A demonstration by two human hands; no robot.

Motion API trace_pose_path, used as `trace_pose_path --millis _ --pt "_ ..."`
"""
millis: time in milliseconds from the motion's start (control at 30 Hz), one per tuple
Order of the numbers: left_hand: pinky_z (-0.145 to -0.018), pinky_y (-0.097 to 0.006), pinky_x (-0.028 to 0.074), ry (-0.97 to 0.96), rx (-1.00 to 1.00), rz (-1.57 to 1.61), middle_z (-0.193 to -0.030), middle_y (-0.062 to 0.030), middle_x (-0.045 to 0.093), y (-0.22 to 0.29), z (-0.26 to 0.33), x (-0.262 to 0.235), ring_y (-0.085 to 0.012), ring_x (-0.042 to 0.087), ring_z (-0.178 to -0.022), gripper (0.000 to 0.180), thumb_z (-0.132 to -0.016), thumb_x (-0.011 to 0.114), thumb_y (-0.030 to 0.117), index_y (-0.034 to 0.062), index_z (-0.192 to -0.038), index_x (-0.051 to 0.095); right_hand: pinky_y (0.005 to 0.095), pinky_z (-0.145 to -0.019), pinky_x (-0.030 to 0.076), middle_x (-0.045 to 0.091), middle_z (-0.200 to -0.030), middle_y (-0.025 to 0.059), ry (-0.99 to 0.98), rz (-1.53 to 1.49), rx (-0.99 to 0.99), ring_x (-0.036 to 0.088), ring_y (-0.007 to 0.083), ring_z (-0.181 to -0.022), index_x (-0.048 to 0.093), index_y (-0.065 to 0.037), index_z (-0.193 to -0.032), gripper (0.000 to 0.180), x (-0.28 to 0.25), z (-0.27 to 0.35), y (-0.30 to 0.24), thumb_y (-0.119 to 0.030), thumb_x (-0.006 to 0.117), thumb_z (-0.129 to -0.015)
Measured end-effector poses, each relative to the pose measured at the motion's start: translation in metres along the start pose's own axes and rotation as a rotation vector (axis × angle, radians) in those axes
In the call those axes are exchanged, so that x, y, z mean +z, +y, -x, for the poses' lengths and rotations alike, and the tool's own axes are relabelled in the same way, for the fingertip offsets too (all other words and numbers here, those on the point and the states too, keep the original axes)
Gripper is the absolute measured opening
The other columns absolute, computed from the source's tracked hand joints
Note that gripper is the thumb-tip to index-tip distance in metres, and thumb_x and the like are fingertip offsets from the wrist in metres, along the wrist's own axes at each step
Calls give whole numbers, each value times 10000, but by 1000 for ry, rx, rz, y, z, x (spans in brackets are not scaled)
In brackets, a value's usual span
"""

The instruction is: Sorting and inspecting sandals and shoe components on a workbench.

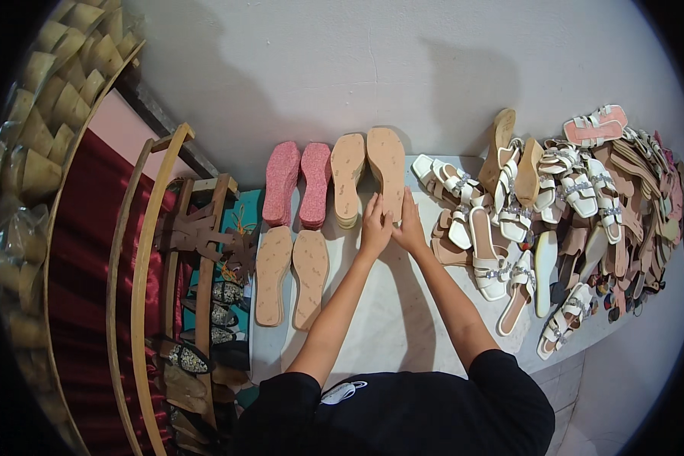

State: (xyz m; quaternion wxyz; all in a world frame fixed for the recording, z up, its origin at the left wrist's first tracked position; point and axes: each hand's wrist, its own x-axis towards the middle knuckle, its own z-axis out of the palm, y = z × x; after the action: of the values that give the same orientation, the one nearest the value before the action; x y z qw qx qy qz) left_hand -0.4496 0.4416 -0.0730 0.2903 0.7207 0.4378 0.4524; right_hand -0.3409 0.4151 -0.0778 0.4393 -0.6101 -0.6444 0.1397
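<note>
We see the tan sole (387,169) lying on the desk (387,319) against the wall, just beyond both hands. Our left hand (375,226) and right hand (410,228) press together, fingertips pinching its near end.

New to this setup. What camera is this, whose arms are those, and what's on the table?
No machine here: one wide fisheye camera on a person's head looks down, so edges bend and the forearms enter from below. The left hand and right hand both press on the near end of a tan shoe sole on a white table. Beside it lie another tan sole, two pink soles and two flat tan insoles. To the right is a pile of white strappy sandals.
</note>
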Motion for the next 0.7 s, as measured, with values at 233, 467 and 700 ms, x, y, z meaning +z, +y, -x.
trace_pose_path --millis 233,467,700 --pt "-865 -318 408 -95 -109 127 -1221 -228 424 -4 -8 1 -299 473 -1076 457 -856 479 146 -88 -1234 373 467 -1018 214 204 -1375 247 -44 -151 28 234 372 -1270 77 35 -1352 848 8 -8 19 -259 594 -748" --pt "-904 -318 374 -29 -30 45 -1230 -211 420 -12 -3 2 -290 460 -1100 466 -879 459 147 -87 -1261 333 346 -1048 184 114 -1417 202 -124 -322 28 169 298 -1308 24 5 -1373 875 1 -5 9 -168 606 -744" --pt "-908 -340 377 -87 -56 54 -1267 -213 382 -8 -3 4 -332 433 -1126 472 -886 432 189 -56 -1276 328 322 -1048 170 155 -1422 175 -121 -511 128 153 259 -1319 118 6 -1372 610 -3 -1 17 -141 426 -866"
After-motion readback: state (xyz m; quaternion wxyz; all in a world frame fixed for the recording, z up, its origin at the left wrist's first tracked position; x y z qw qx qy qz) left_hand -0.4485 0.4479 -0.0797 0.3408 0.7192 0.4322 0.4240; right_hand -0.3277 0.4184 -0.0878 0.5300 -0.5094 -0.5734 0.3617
